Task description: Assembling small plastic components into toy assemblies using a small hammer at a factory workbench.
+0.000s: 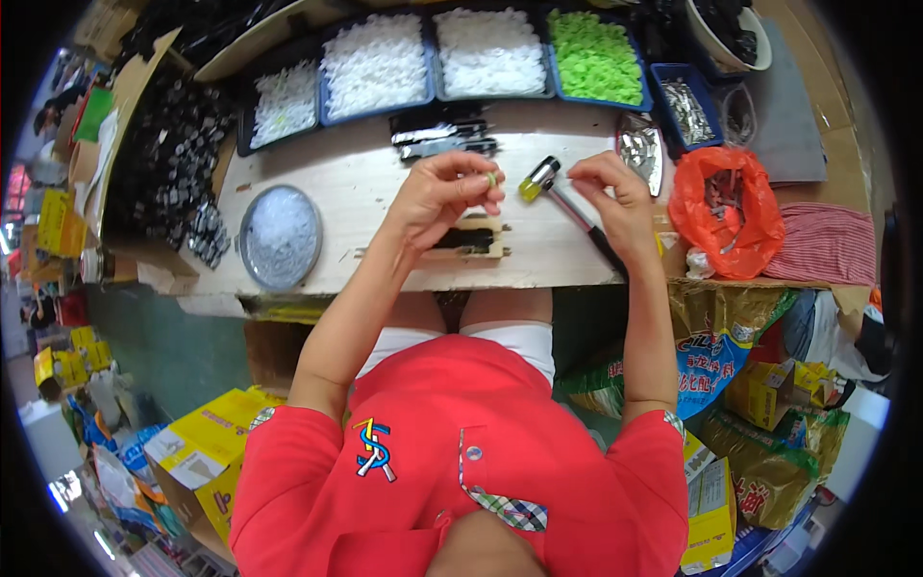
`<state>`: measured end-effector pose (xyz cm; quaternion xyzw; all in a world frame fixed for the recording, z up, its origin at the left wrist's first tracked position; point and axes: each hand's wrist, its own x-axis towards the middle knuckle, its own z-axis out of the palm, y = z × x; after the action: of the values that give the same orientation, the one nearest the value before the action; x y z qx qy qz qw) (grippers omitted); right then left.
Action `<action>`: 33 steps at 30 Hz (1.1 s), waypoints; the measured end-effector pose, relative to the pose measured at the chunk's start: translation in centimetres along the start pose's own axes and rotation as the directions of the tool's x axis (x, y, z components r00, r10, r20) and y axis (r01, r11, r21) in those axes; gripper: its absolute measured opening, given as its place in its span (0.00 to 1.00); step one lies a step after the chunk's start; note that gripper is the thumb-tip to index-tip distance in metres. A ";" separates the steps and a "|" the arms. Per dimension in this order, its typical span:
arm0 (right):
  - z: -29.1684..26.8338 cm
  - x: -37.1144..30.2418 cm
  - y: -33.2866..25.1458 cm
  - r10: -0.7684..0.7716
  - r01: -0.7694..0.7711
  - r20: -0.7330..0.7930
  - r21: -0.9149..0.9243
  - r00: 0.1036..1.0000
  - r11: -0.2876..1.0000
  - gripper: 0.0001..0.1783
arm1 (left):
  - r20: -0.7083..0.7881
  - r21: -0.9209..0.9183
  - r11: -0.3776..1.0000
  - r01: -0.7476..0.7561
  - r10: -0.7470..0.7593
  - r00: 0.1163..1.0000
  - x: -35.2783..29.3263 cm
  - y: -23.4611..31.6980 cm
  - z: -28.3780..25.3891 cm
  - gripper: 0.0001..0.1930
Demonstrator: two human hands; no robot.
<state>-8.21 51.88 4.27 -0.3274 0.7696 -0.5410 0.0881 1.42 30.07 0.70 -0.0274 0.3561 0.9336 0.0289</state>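
My left hand point(444, 199) is closed in a pinch on a small light-green plastic piece point(492, 179), raised over the middle of the bench. Beneath that hand lies a wooden fixture point(495, 238) with a dark slot, partly hidden by the wrist. My right hand point(617, 204) hovers to the right, thumb and fingertips brought together; whatever they may hold is too small to make out. Between the hands rests a mallet point(577, 209) with a yellow-and-dark head and a black grip. Several black and silver metal strips point(444, 135) lie beyond my left hand.
Trays of white plastic pieces point(375, 65) and a tray of green pieces point(596, 58) line the back. At left are a round dish point(281, 237) and a heap of dark parts point(178, 144). At right sit a blue bin point(686, 108), a red plastic bag point(726, 212) and striped cloth point(825, 242).
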 end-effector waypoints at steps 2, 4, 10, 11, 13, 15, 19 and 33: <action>2.5 -0.1 -1.7 -0.130 0.125 0.118 0.048 0.984 0.991 0.06 | 0.032 -0.090 0.996 0.021 -0.018 0.999 -2.6 -0.5 -0.7 0.08; 4.6 -0.3 -3.1 -0.148 0.123 0.196 0.136 0.969 0.983 0.07 | -0.010 -0.122 0.992 0.014 -0.015 1.000 -4.6 -0.8 -0.8 0.09; 8.0 -0.2 -4.5 -0.219 0.151 0.284 0.241 0.934 0.959 0.09 | -0.003 -0.185 0.980 -0.074 0.075 0.997 -7.6 -0.9 -1.7 0.08; 8.2 -0.2 -4.7 -0.224 0.163 0.292 0.219 0.930 0.962 0.09 | -0.004 -0.189 0.979 -0.078 0.079 0.997 -7.7 -0.8 -1.8 0.08; 8.6 -0.1 -4.9 -0.228 0.174 0.304 0.195 0.925 0.965 0.10 | -0.006 -0.191 0.978 -0.081 0.081 0.997 -8.0 -0.8 -2.0 0.08; 8.8 -0.1 -5.1 -0.209 0.159 0.308 0.177 0.928 0.971 0.10 | 0.002 -0.186 0.978 -0.090 0.092 0.996 -8.1 -0.8 -2.1 0.07; 8.9 0.0 -5.3 -0.196 0.140 0.335 0.184 0.922 0.973 0.09 | 0.049 -0.110 0.982 -0.153 0.159 0.986 -8.1 -0.6 -2.0 0.06; 9.6 -0.3 -4.2 -0.090 -0.112 0.457 0.396 0.885 0.912 0.07 | -0.004 0.039 0.994 -0.106 0.106 0.994 -8.7 -0.1 -1.5 0.06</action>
<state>-1.53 43.76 4.12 -0.4172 0.5963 -0.5955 0.3401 10.12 28.84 0.12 -0.0105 0.3750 0.9267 -0.0212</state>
